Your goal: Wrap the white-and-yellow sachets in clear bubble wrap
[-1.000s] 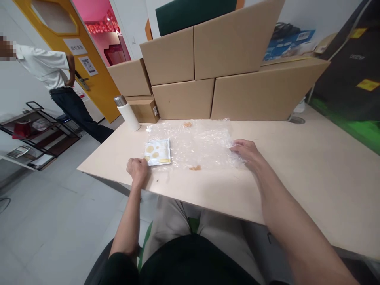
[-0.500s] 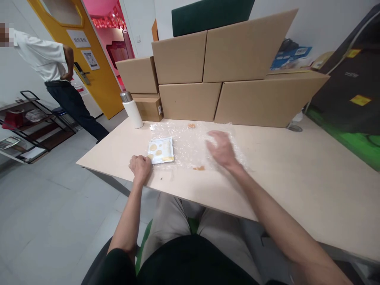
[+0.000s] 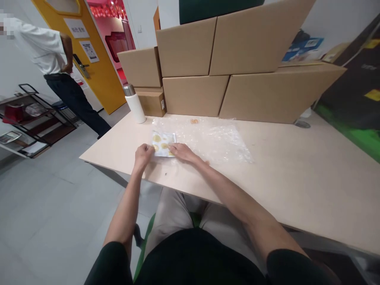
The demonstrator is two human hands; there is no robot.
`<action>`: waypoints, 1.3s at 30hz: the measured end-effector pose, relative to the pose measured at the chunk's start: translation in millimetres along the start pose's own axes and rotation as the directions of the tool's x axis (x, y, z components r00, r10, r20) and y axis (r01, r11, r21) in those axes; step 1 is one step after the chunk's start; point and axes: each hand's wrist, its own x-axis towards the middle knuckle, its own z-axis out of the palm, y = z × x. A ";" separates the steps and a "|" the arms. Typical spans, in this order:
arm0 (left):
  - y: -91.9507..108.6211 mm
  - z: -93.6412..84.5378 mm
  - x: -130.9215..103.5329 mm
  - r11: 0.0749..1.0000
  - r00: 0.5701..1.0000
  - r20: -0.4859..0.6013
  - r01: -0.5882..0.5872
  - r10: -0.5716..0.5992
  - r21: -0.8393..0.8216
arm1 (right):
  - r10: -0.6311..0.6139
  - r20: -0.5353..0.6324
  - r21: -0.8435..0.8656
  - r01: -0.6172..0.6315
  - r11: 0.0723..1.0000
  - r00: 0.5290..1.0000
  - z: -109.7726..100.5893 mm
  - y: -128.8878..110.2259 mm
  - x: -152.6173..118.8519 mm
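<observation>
A flat white packet with yellow round patches [image 3: 162,139] lies on the left part of a clear bubble wrap sheet [image 3: 227,138]. At the packet's lower left edge, my left hand [image 3: 143,156] is closed with the thumb and fingers together; whether it also pinches the wrap I cannot tell. My right hand [image 3: 182,152] reaches in from the right, its fingers closed on the packet's right side. An orange-brown patch [image 3: 194,121] shows at the wrap's far edge. Another lies partly behind my right forearm.
A white bottle with a metal cap [image 3: 135,107] stands at the table's far left. Cardboard boxes [image 3: 194,95] are stacked along the back. A person in a white shirt [image 3: 44,47] stands by the yellow door [image 3: 97,75]; a shelf cart [image 3: 32,122] is at left.
My right hand has moved left from above the wrap to the packet's right side. My left hand remains at the packet's left edge. The packet looks slightly lifted or bent.
</observation>
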 end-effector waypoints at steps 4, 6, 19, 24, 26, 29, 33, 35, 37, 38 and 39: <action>38.8 4.7 -8.5 0.979 0.984 -0.046 -0.175 0.171 -0.102 | 0.049 -0.074 0.331 -0.022 0.943 0.996 -1.4 2.0 -4.0; 65.3 8.7 -14.5 0.962 0.968 -0.032 -0.252 0.250 -0.104 | 0.151 -0.104 0.563 -0.067 0.824 0.983 -2.0 4.7 -8.6; 154.5 94.1 -62.4 0.836 0.903 0.304 -0.405 0.303 0.369 | 0.438 -0.029 0.937 -0.128 0.324 0.899 -28.8 51.9 -78.0; 147.6 104.0 -64.7 0.832 0.878 0.341 -0.447 0.336 0.330 | 0.417 -0.410 0.614 -0.093 0.784 0.811 -37.2 62.4 -76.9; 142.5 97.8 -62.1 0.835 0.850 0.401 -0.470 0.341 0.286 | 0.355 -0.397 0.505 -0.122 0.855 0.846 -39.7 60.0 -66.9; 127.6 82.8 -54.8 0.862 0.851 0.402 -0.451 0.337 0.233 | 0.323 -0.272 0.380 -0.207 0.901 0.906 -41.9 51.3 -52.1; 96.0 65.7 -39.3 0.976 0.992 0.079 -0.085 0.102 -0.199 | 0.319 -0.204 0.211 -0.276 0.938 0.926 -41.1 36.7 -43.8; 83.6 62.0 -33.2 0.902 0.987 0.155 0.101 -0.039 -0.420 | 0.323 -0.191 0.140 -0.300 0.944 0.927 -40.4 31.7 -44.0; 78.5 61.5 -31.4 0.848 0.967 0.245 0.186 -0.069 -0.496 | 0.330 -0.183 0.158 -0.304 0.939 0.926 -41.3 29.5 -46.0; 79.1 62.1 -32.3 0.836 0.965 0.258 0.181 -0.049 -0.518 | 0.332 -0.174 0.197 -0.298 0.934 0.927 -42.6 29.3 -47.7; 81.6 63.2 -34.4 0.816 0.967 0.255 0.160 -0.016 -0.556 | 0.334 -0.161 0.248 -0.290 0.924 0.929 -44.4 29.7 -49.8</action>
